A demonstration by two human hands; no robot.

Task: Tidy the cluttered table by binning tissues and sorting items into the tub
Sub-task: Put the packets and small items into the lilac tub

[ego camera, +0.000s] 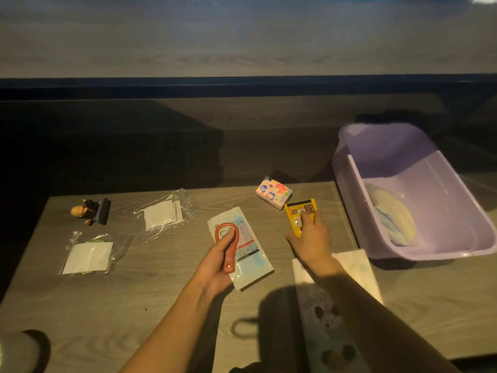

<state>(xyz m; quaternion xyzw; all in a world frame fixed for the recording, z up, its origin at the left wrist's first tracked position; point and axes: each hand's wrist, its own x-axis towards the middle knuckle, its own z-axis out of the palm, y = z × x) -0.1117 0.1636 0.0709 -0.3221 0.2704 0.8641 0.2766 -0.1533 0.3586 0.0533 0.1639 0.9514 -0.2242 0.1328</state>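
Head view: the left hand (pixel 215 262) is closed around the handle of a red opener (pixel 227 244), held over a flat white packet (pixel 240 249) near the table's (pixel 107 305) middle. The right hand (pixel 309 238) rests fingers curled on a yellow sachet (pixel 300 215), pinning it to the tabletop just beside a floral tissue pack (pixel 273 193) by the far edge. The purple tub (pixel 403 189) sits at the right edge, packets inside. Two clear bags (pixel 164 214) lie toward the left

A wood-grain tabletop (pixel 134 305) carries a lilac tub (pixel 349 189) at its right edge, a floral tissue pack (pixel 273 193) and a printed flat packet (pixel 250 265) mid-table. Toward the left lie two clear bags (pixel 164 215) (pixel 90 255) and a small figurine (pixel 90 211).
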